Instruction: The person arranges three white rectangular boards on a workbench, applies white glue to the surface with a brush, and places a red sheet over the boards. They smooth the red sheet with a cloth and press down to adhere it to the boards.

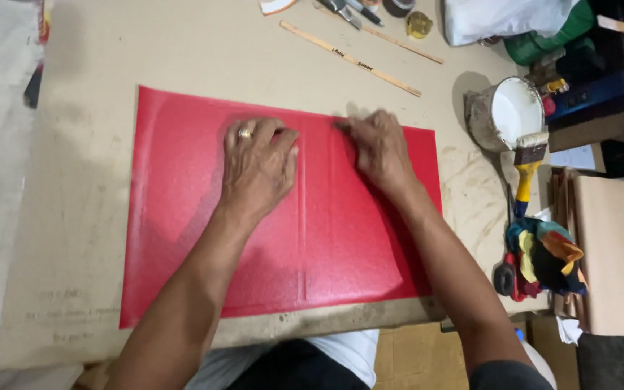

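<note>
Red textured cover sheet [182,217] lay on the bench [74,108]; left hand [258,166] and right hand [378,148] pressed flat on it, grips released.

Both forearms are bare. The left hand [258,165] wears 1 gold ring [244,133] on a finger. The right hand [380,148] wears none; a dark sleeve edge shows at the right upper arm.

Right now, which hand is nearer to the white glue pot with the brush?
The right hand. It presses the red sheet near its upper right part, on the side of the glue pot. The left hand lies flat nearer the sheet's middle, farther from the pot.
</note>
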